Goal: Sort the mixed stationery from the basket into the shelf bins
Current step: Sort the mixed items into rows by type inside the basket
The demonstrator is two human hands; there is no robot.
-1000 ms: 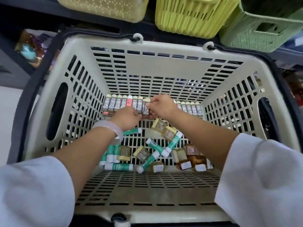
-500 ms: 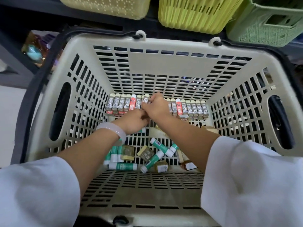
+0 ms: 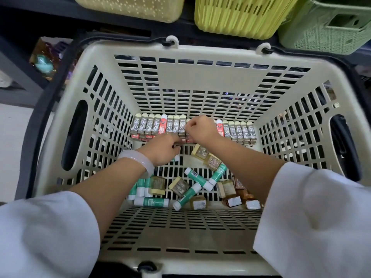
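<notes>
A beige slotted basket (image 3: 180, 73) fills the view. A row of grey 2B lead boxes (image 3: 154, 126), with two red ones among them, leans against its far wall. My right hand (image 3: 200, 129) reaches into the middle of the row, its curled fingers pinching one of the boxes there. Just below and to the left, my left hand (image 3: 163, 149), with a white bangle on its wrist, curls its fingers round boxes at the row's lower edge. Green-and-white glue sticks (image 3: 197, 178) and small amber bottles (image 3: 211, 161) lie loose on the basket floor under my forearms.
Above the basket hang shelf bins: a pale yellow one (image 3: 130, 7), a bright yellow-green one (image 3: 243, 15) and a green woven one (image 3: 325, 27). Black basket handles (image 3: 46, 101) lie folded along its rim. The near half of the basket floor (image 3: 180, 223) holds nothing.
The view has tilted slightly, so the basket sits a bit higher. Both hands stay at the middle of the box row, with the right hand shifted a little left.
</notes>
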